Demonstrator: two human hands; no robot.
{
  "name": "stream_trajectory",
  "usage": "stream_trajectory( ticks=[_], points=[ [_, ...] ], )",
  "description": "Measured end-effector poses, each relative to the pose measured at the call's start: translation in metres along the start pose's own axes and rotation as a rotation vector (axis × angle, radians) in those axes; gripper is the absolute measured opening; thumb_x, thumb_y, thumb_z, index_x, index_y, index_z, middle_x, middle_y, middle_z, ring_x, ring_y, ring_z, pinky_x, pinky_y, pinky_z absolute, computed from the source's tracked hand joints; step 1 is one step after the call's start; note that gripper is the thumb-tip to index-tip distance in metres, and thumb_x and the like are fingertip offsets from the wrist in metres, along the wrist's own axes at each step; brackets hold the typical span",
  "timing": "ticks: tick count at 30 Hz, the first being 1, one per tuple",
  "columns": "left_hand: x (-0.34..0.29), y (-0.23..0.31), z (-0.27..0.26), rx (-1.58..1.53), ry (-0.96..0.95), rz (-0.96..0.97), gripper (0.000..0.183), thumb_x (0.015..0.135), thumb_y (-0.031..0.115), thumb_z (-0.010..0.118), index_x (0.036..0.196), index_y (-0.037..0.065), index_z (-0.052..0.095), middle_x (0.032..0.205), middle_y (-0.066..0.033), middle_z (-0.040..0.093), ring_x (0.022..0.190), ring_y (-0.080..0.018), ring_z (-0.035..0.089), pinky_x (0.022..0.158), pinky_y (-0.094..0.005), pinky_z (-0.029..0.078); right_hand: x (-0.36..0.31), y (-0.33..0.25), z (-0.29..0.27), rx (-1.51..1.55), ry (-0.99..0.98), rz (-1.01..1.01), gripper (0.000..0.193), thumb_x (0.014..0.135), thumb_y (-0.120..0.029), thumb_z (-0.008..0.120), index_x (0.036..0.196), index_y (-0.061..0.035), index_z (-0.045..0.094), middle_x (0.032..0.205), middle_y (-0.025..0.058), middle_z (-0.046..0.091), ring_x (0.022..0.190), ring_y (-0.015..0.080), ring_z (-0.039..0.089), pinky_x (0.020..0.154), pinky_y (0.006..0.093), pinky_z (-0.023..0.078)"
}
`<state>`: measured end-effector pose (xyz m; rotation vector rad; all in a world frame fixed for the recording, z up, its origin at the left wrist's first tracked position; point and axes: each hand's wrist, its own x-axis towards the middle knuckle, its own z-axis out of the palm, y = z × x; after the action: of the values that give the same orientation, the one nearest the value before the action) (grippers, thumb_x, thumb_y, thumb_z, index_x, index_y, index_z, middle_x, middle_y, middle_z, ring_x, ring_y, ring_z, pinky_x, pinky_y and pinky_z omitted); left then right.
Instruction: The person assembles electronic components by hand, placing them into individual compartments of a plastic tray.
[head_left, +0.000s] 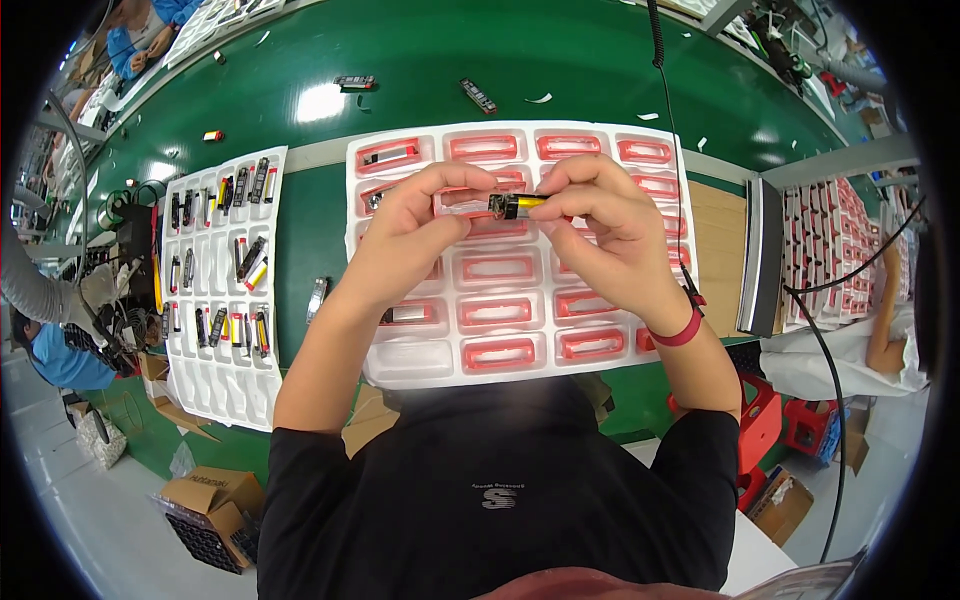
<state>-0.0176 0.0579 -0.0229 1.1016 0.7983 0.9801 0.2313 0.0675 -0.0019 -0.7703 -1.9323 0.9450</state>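
My right hand (610,225) pinches a small electronic module (518,206) with a black end and a yellow-wrapped, battery-like part, level above the tray. Close to the module's black end is my left hand (405,220), its thumb and forefinger curled toward each other. A pale, pink-edged piece shows between those fingers; whether they grip it or it lies in the tray behind is unclear. Under both hands lies a white moulded tray (420,380) with red-rimmed, open housings (497,267) in its pockets. One top-left housing (390,155) has a module in it.
On the left, another white tray (225,385) holds several loose modules. More modules (478,95) and paper scraps lie on the green table (420,60). Stacked trays (830,240) stand at the right. A red wristband (678,330) sits on my right wrist, and a coiled cord (655,35) hangs beyond the tray.
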Motion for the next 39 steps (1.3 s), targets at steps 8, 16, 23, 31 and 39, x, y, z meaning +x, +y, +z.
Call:
stream_trajectory(
  ticks=[8,16,23,31,39],
  points=[
    [-0.008,0.002,0.007,-0.018,-0.051,0.004,0.048,0.096,-0.012,0.051,0.142,-0.002,0.053,0.142,-0.0087,0.058,0.119,-0.0130,0.062,0.100,-0.0282,0.053,0.006,0.002,0.017,-0.174,0.104,-0.119,0.018,0.084,0.003,0.077,0.102,-0.0021,0.074,0.105,0.0101,0.072,0.094,0.0240,0.069,0.077,0.0336,0.055],
    [-0.009,-0.011,0.003,0.021,-0.096,0.066,0.052,0.095,-0.015,0.049,0.145,-0.001,0.052,0.141,-0.0075,0.059,0.119,-0.0100,0.062,0.088,-0.0237,0.052,0.013,0.003,0.016,-0.454,0.009,-0.366,0.026,0.076,0.003,0.079,0.101,-0.0009,0.074,0.105,0.0097,0.073,0.096,0.0281,0.067,0.081,0.0367,0.056],
    [-0.007,-0.012,0.006,-0.107,-0.056,0.061,0.039,0.100,-0.009,0.052,0.138,-0.001,0.055,0.133,-0.0084,0.062,0.119,-0.0126,0.063,0.099,-0.0276,0.053,0.011,0.011,0.019,-0.610,0.013,-0.516,0.034,0.071,0.003,0.079,0.105,-0.0013,0.074,0.110,0.0085,0.073,0.097,0.0275,0.066,0.082,0.0364,0.056],
    [-0.007,-0.012,0.012,-0.003,-0.043,0.034,0.028,0.105,-0.001,0.050,0.133,-0.003,0.057,0.133,-0.0093,0.062,0.120,-0.0162,0.063,0.105,-0.0317,0.053,0.000,0.013,0.017,0.155,0.050,0.338,0.036,0.089,-0.002,0.074,0.124,-0.0001,0.068,0.111,0.0123,0.072,0.087,0.0274,0.068,0.081,0.0356,0.057],
    [-0.017,-0.008,0.007,0.909,0.086,0.339,0.042,0.093,-0.003,0.061,0.134,0.005,0.060,0.125,-0.0185,0.064,0.106,-0.0360,0.066,0.090,-0.0409,0.054,0.004,0.012,0.014,-0.394,-0.038,-0.160,0.040,0.083,0.006,0.071,0.123,0.0023,0.068,0.108,0.0171,0.071,0.095,0.0299,0.070,0.083,0.0359,0.057]
  ],
)
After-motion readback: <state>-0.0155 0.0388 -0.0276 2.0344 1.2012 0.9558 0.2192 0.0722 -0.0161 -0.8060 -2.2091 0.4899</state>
